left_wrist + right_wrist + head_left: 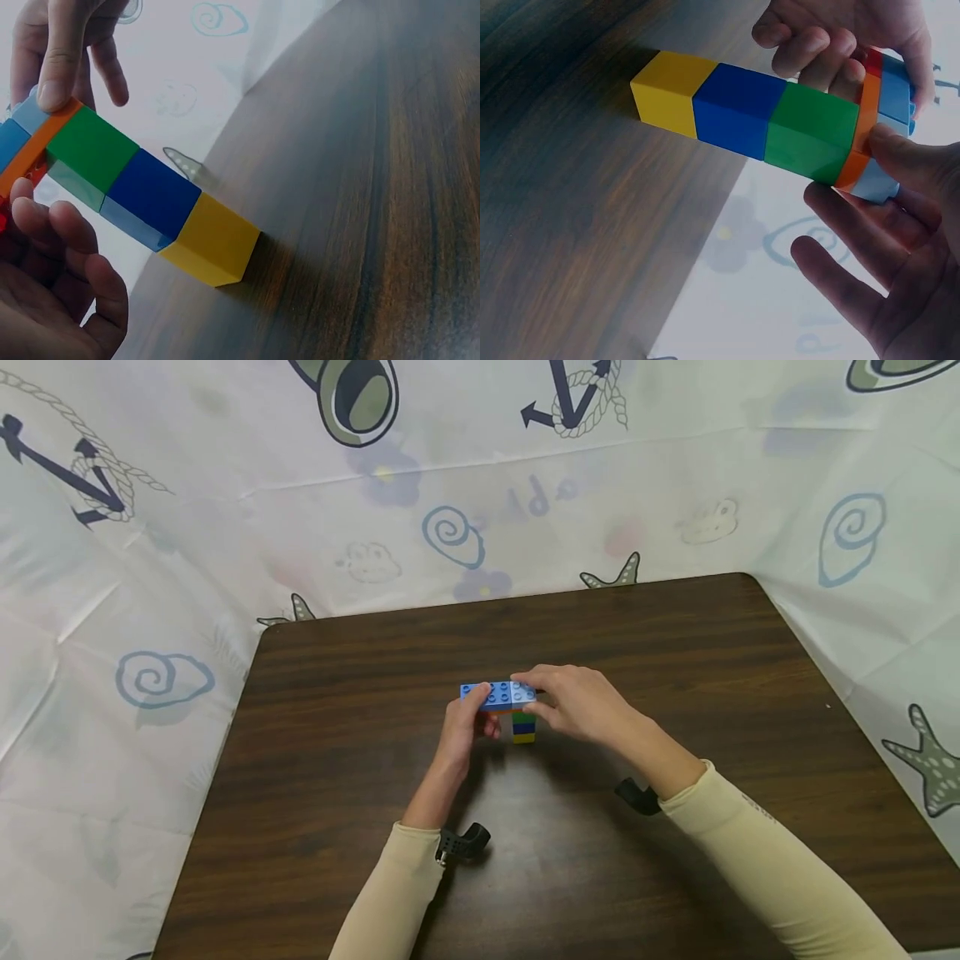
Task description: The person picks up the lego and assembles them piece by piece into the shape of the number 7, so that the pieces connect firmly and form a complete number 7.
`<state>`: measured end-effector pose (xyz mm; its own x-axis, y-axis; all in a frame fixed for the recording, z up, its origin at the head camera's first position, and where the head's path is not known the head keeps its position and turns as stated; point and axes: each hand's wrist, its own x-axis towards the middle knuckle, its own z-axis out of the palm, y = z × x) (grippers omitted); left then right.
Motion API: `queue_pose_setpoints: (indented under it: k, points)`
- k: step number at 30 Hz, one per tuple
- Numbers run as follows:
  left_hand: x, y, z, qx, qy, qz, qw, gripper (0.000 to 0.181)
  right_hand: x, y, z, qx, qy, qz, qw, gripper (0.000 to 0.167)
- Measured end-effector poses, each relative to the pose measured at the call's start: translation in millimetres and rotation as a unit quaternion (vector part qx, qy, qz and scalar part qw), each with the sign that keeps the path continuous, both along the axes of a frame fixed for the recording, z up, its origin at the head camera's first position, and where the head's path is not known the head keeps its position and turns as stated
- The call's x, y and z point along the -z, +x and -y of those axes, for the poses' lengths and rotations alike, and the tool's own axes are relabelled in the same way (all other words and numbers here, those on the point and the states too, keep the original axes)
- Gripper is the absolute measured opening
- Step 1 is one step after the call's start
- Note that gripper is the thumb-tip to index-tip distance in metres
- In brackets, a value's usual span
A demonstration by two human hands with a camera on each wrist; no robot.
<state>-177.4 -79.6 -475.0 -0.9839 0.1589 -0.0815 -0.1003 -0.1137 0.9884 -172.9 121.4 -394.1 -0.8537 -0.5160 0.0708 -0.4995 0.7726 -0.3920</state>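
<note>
A column of toy building bricks stands on the table: a yellow brick (214,240) at the bottom, a dark blue brick (152,196), then a green brick (94,148). Across its top lies a thin orange piece (867,109), reaching out to the left. Above that sit a light blue brick (522,696) and a blue brick (497,697), side by side. My left hand (455,737) grips the blue brick, thumb on top and fingers curled below, near a partly hidden red piece (873,61). My right hand (588,703) pinches the light blue brick between thumb and forefinger.
The dark wooden table (337,818) has a rounded far edge. Behind and beside it hangs a white printed cloth (300,527). Each wrist wears a black strap, such as the left strap (463,842).
</note>
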Motion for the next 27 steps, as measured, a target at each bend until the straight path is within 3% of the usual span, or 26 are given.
queue_pose_setpoints:
  k: [12,17,21,27]
  points:
    - [-4.8,-1.4,4.9,0.012,-0.056,0.0,0.9984,0.047,5.3,-1.4,-8,-0.024,-0.05,0.021,0.9982,0.055]
    - [-10.3,-3.5,7.5,-0.01,-0.064,-0.015,0.9978,0.033,7.5,-2.9,-12,-0.038,-0.089,0.039,0.9945,0.056]
    - [-14.9,-3.0,12.7,-0.02,-0.05,-0.047,0.9975,0.036,12.0,-5.7,-14,-0.043,-0.129,0.045,0.9897,0.053]
    - [-18.0,-1.1,20.5,0.003,-0.031,-0.112,0.9932,0.038,19.1,-10.8,-19,-0.03,-0.192,0.063,0.9789,0.047]
